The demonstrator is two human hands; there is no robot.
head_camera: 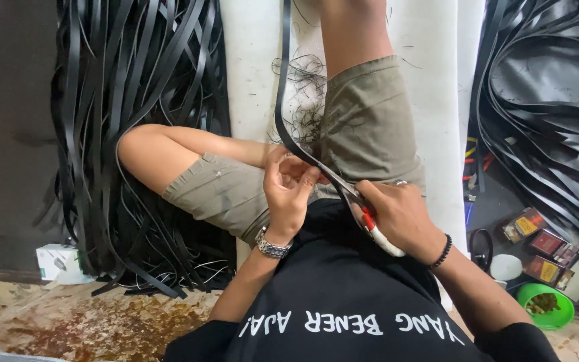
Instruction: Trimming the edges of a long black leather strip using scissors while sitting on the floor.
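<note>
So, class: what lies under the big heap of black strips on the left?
Under the heap of black strips a bent knee pokes out, and a small white box sits at its edge. The floor beneath is covered.

Your right hand [403, 218] covers most of the red-handled scissors [368, 216], so you can't see the blades clearly. The long black rubber strip [283, 100] runs off the top edge, its end unseen.

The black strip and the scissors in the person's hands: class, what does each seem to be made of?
Black strip: probably rubber or synthetic leather, smooth with a slight sheen; it bends limply from the left hand. Scissors in the right hand: blades probably metal, mostly hidden; red handle wrapped in white, probably tape or cloth.
</note>
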